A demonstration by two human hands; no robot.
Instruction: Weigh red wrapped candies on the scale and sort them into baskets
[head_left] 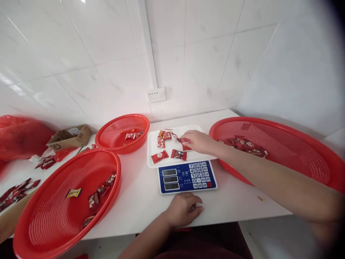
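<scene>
A white-topped weighing scale (185, 176) with a blue keypad front stands mid-table. Several red sweet packets (160, 156) lie on its white pan (153, 163). My right hand (196, 141) reaches across the pan from the right, fingers closed on a red packet (185, 144) at the pan's right side. My left hand (183, 208) rests on the white table just in front of the scale, fingers curled under; whether it holds anything is hidden.
A big red mesh basket (296, 151) with sweets sits right, another (54, 223) front left, a smaller one (118, 124) behind it. A cardboard box (70, 136), red bags (18, 135) and loose packets (16, 190) lie far left. Tiled wall with a socket (156, 95) behind.
</scene>
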